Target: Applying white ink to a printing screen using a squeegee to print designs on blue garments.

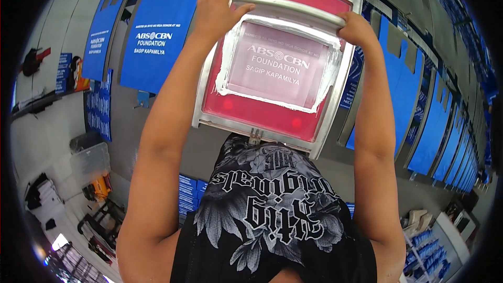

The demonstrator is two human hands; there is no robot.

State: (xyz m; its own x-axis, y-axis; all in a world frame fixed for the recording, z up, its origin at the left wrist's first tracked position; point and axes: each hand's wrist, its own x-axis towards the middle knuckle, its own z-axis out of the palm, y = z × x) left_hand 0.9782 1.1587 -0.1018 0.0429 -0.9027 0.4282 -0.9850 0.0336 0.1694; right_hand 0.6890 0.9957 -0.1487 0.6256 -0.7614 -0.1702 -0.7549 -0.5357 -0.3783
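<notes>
A silver-framed printing screen (314, 149) with red-pink mesh lies in front of me at the middle. White ink rings its pale window (277, 68), through which white lettering shows. Across the far part of the screen runs a metal squeegee (293, 8). My left hand (216, 10) closes on its left end, the thumb lying along the bar. Around the right end is my right hand (357, 27), its fingers curled. The squeegee's lower edge rests at the far side of the ink border. Both arms reach forward, nearly straight.
Blue printed bags (157, 36) lie flat on grey boards to the left. More blue bags (401, 84) lie in a long row along the right. A rack with blue items (429, 254) stands at lower right. Clear plastic boxes (90, 160) are at the left.
</notes>
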